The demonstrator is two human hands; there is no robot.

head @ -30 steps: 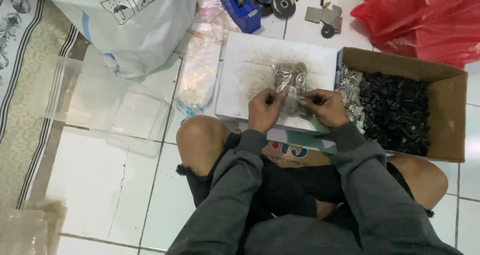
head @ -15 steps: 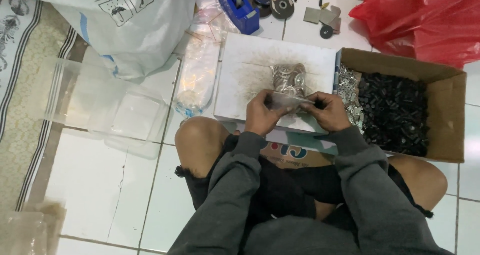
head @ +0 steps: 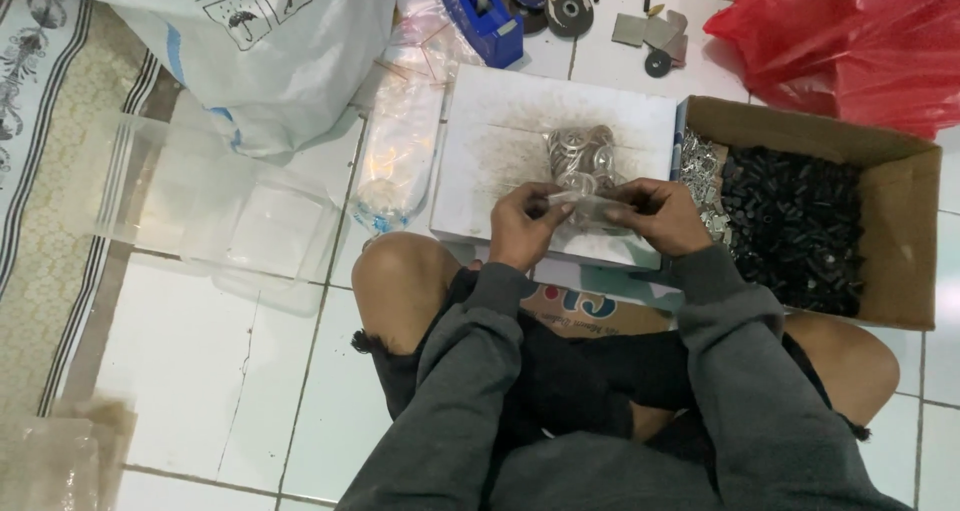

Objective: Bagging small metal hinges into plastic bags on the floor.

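I sit cross-legged on a tiled floor. Both hands meet over the near edge of a white board (head: pixel 500 131). My left hand (head: pixel 520 226) and my right hand (head: pixel 655 216) each pinch one end of a small clear plastic bag (head: pixel 588 207) stretched between them. Just beyond the bag lies a pile of silver metal washers (head: pixel 582 156) on the board. What the bag contains is not visible.
A cardboard box (head: pixel 900 231) of small black parts and silver pieces stands at the right. Farther off lie a red plastic bag (head: pixel 850 41), a blue tape dispenser (head: pixel 480 16) and grinding discs (head: pixel 568 9). Clear plastic bags (head: pixel 200 201) and a large white sack (head: pixel 270 41) lie at the left.
My hands have come closer together and now hold the small clear bag between them near the board's front edge. The washer pile and box have not moved.
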